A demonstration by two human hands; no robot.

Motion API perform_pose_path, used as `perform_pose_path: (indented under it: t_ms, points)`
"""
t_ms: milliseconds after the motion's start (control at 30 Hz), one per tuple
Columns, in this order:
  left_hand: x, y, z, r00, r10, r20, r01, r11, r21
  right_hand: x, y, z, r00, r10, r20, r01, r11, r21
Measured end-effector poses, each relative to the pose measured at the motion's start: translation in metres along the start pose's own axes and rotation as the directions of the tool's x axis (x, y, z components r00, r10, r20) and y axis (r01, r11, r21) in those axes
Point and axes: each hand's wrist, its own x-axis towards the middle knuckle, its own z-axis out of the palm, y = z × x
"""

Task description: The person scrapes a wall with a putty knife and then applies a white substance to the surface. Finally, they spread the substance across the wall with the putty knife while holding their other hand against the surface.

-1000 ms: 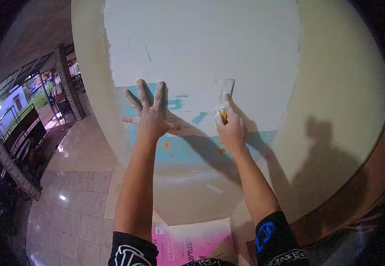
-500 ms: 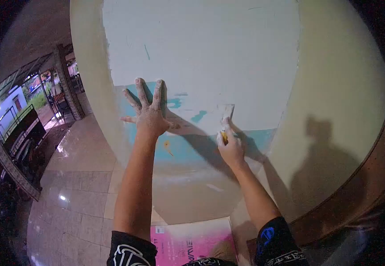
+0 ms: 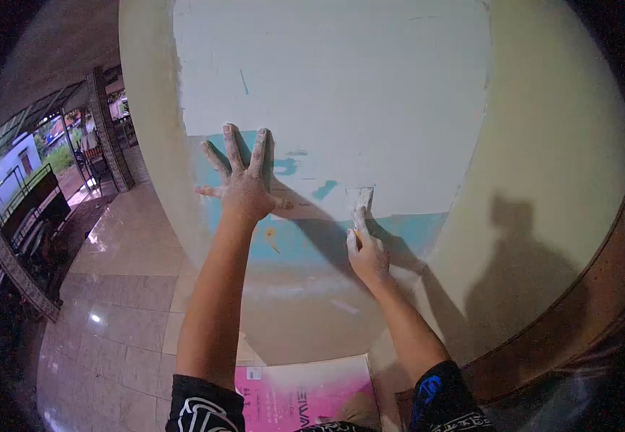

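White-smeared flat scraper, yellow-handled, blade on the broad pale wall. Our right fingers grip it, index extended; left hand splayed open, braced over turquoise paint. Surface-working stroke, we judge; continuing calls for even pressure.

Spread left hand against teal-patched wall
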Motion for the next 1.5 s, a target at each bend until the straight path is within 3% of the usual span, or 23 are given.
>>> perform_pose_path:
  t_ms: [67,200,267,333,433,533,600,667,733,800,933,1033,1100,1267,1300,1400,1433,1467,1500]
  points:
    - [-0.002,0.000,-0.002,1.000,0.014,-0.019,-0.014,1.000,-0.021,0.026,-0.013,-0.019,0.996,0.057,0.068,-0.056,0.998,-0.020]
    - [-0.001,-0.005,0.011,0.993,0.047,-0.110,-0.051,0.998,-0.038,0.060,-0.028,-0.046,0.997,0.080,0.006,-0.080,0.996,-0.031]
    - [0.001,0.000,0.003,0.999,0.022,-0.032,-0.023,0.999,-0.029,0.046,-0.004,-0.021,0.995,0.083,-0.059,-0.079,0.995,0.060]
    - [0.001,-0.001,0.005,0.999,0.016,-0.035,-0.017,0.999,-0.038,-0.004,-0.004,-0.008,0.965,0.170,0.201,-0.177,0.984,0.018]
    - [-0.001,0.003,-0.005,1.000,-0.016,-0.018,0.015,0.999,-0.031,-0.029,0.006,0.006,0.985,0.044,0.168,-0.061,0.993,0.097]
    - [-0.004,-0.002,0.007,0.997,0.024,-0.074,-0.027,0.999,-0.039,0.006,-0.014,-0.012,0.982,0.128,0.139,-0.130,0.991,0.010]
    - [-0.006,-0.003,0.010,0.992,0.034,-0.125,-0.041,0.998,-0.057,0.014,-0.017,-0.017,0.994,0.093,0.061,-0.095,0.995,0.025]
    - [-0.013,-0.011,0.023,0.989,0.062,-0.138,-0.072,0.995,-0.066,-0.002,-0.010,-0.001,0.974,0.154,0.165,-0.149,0.988,-0.047]
    - [-0.021,-0.016,0.038,0.989,0.053,-0.137,-0.062,0.996,-0.062,-0.028,0.009,0.021,0.995,0.056,0.083,-0.059,0.998,0.036]
    - [-0.026,-0.018,0.045,0.993,0.044,-0.114,-0.052,0.996,-0.075,-0.032,0.011,0.020,0.986,0.066,0.155,-0.068,0.998,0.005]
    - [-0.041,-0.019,0.064,0.998,0.011,-0.061,-0.017,0.995,-0.099,0.006,-0.020,-0.005,0.990,0.070,0.126,-0.059,0.994,-0.096]
    - [-0.057,-0.020,0.075,0.994,-0.071,0.085,0.081,0.990,-0.112,-0.016,-0.005,0.009,0.986,0.070,0.153,-0.054,0.993,-0.105]
    - [-0.062,-0.025,0.085,0.996,-0.065,0.061,0.071,0.991,-0.113,-0.021,0.003,0.011,0.976,0.045,0.211,-0.042,0.999,-0.020]
    - [-0.059,-0.021,0.086,0.983,-0.104,0.151,0.114,0.992,-0.057,0.008,-0.021,-0.001,0.980,0.066,0.188,-0.045,0.993,-0.112]
    - [-0.059,-0.028,0.097,0.993,-0.022,0.117,0.025,0.999,-0.025,0.007,-0.020,0.003,0.983,0.060,0.176,-0.042,0.994,-0.103]
    - [-0.061,-0.040,0.116,0.995,0.013,0.098,-0.015,1.000,0.021,-0.012,-0.005,0.017,0.970,0.094,0.225,-0.072,0.992,-0.105]
    - [-0.058,-0.059,0.162,0.965,0.154,-0.214,-0.139,0.987,0.081,-0.022,0.011,0.030,0.982,0.031,0.184,-0.001,0.987,-0.161]
    - [-0.058,-0.051,0.150,0.964,0.152,-0.219,-0.140,0.988,0.071,-0.026,0.023,0.036,0.988,-0.033,0.152,0.066,0.974,-0.218]
    - [-0.058,-0.042,0.125,0.997,0.062,-0.050,-0.061,0.998,0.028,-0.016,0.010,0.026,0.992,-0.026,0.126,0.032,0.998,-0.051]
